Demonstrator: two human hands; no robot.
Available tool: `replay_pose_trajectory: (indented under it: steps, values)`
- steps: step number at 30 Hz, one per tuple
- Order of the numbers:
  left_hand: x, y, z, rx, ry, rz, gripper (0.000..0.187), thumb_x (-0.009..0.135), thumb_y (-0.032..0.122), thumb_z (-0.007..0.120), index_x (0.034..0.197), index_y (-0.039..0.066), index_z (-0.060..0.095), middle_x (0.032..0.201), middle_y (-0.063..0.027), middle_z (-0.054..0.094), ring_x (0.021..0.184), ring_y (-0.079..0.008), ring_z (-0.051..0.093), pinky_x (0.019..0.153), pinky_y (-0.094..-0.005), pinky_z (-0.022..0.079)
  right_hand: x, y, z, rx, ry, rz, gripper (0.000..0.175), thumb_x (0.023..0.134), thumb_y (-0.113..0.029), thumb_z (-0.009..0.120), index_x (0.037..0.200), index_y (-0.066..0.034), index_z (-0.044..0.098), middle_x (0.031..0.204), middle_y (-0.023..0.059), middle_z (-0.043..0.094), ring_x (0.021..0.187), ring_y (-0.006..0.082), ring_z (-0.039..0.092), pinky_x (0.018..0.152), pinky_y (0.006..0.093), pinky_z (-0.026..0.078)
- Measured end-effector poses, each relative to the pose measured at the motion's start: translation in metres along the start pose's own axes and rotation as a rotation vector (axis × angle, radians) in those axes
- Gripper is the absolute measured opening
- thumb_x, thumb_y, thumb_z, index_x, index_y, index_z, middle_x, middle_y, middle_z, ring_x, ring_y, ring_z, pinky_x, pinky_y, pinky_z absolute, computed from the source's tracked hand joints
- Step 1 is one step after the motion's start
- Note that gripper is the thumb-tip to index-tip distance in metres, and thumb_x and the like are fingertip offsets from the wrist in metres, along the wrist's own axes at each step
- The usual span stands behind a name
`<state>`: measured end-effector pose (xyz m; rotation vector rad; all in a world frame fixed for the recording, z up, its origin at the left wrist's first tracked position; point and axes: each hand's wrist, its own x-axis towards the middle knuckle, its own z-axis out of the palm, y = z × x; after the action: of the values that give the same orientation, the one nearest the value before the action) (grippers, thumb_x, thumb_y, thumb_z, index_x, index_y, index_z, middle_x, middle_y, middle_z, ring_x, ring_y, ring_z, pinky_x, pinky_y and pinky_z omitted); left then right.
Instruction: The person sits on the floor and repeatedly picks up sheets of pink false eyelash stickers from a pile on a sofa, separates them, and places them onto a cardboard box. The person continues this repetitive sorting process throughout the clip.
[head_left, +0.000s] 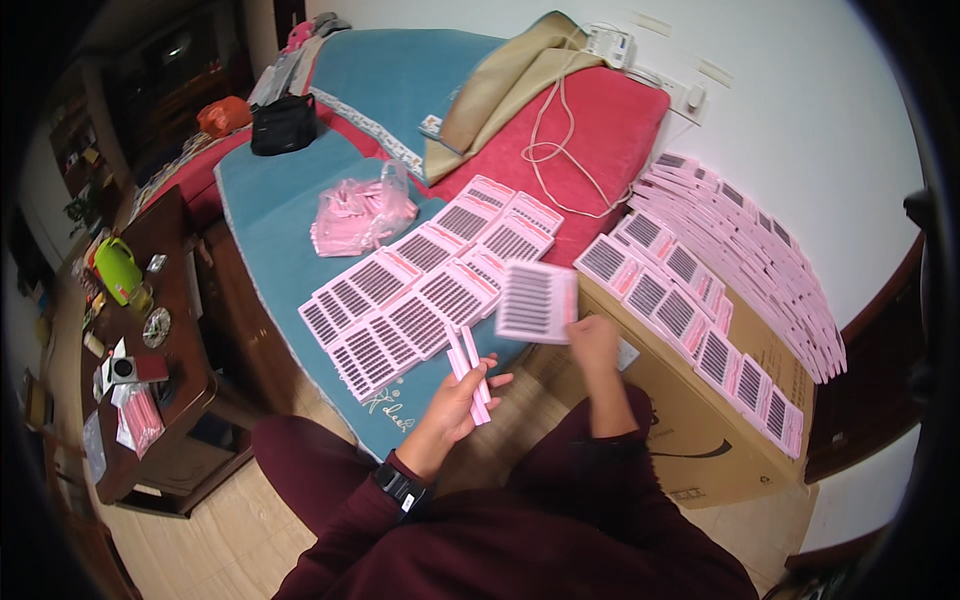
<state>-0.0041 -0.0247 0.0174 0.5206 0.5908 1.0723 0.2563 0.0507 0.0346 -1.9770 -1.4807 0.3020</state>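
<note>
My left hand (463, 397) holds a few narrow pink strips (469, 371) that stand up from between the thumb and fingers. In my right hand (595, 341) is a pink tray of false lash clusters (536, 301), blurred, gripped at its lower right corner. Rows of similar lash trays (424, 319) lie overlapping on the teal sofa cover (277, 300) beyond my left hand. To the right, more lash trays (675, 316) rest in rows on a cardboard box (720, 457), beside a long, dense bank of stacked pink trays (739, 247). A clear plastic bag of pink strips (364, 210) sits on the sofa.
A white cable (559, 154) loops over the red cushion (615, 112) near a power strip (609, 46) by the wall. A black bag (283, 126) lies at the sofa's far left. On the left, a dark wooden table (191, 375) carries a green jug (118, 270) and small items.
</note>
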Motion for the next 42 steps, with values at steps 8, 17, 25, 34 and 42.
replay_pose_trajectory:
  steps: [8, 17, 25, 34, 42]
  values:
    - [0.003, 0.016, -0.026, -0.002, 0.125, 0.149, 0.028, 0.099, 0.02, 0.054, 0.119, 0.0, 0.05, 0.11, -0.0113, 0.058, 0.1, -0.0221, 0.065, 0.061, -0.0257, 0.057, -0.073, -0.102, 0.078, 0.182, -0.079, -0.073, 0.027, 0.07, -0.03, 0.07, 0.072, -0.0025, 0.07, 0.073, 0.0191, 0.067, 0.072, 0.0362, 0.067, 0.068, 0.0449, 0.053]
    - [-0.005, 0.023, -0.05, 0.239, 0.076, 0.119, 0.027, 0.099, 0.017, 0.056, 0.121, 0.002, 0.054, 0.109, -0.0095, 0.064, 0.088, -0.0179, 0.068, 0.063, -0.0264, 0.054, -0.06, -0.127, 0.072, 0.578, -0.207, -0.448, 0.031, 0.082, -0.026, 0.074, 0.095, 0.0015, 0.069, 0.087, 0.0166, 0.068, 0.078, 0.0267, 0.068, 0.067, 0.0371, 0.052]
    - [-0.017, 0.025, -0.051, 0.224, -0.005, 0.095, 0.046, 0.097, 0.018, 0.06, 0.138, 0.002, 0.047, 0.112, -0.0078, 0.063, 0.09, -0.016, 0.067, 0.065, -0.0247, 0.052, -0.048, -0.148, 0.069, 0.915, -0.749, -0.032, 0.025, 0.091, -0.004, 0.063, 0.114, 0.0053, 0.06, 0.093, 0.0066, 0.066, 0.08, 0.0102, 0.061, 0.067, 0.0222, 0.05]
    - [-0.009, 0.017, -0.056, 0.139, 0.13, 0.156, 0.058, 0.093, 0.009, 0.062, 0.144, -0.002, 0.037, 0.096, -0.0049, 0.06, 0.066, -0.0097, 0.059, 0.052, -0.02, 0.047, -0.034, -0.118, 0.052, 1.001, -0.331, 0.038, 0.017, 0.086, -0.003, 0.068, 0.1, 0.004, 0.062, 0.08, 0.0032, 0.065, 0.065, 0.0091, 0.058, 0.062, 0.021, 0.047]
    - [-0.013, 0.014, -0.043, 0.157, 0.209, 0.208, 0.061, 0.086, -0.004, 0.065, 0.143, 0.002, 0.043, 0.079, -0.0013, 0.058, 0.059, -0.0078, 0.053, 0.053, -0.0203, 0.045, -0.057, -0.107, 0.053, 0.201, 0.225, -0.493, 0.02, 0.083, -0.003, 0.072, 0.102, 0.0024, 0.065, 0.107, 0.0108, 0.065, 0.097, 0.0117, 0.06, 0.084, 0.0237, 0.048]
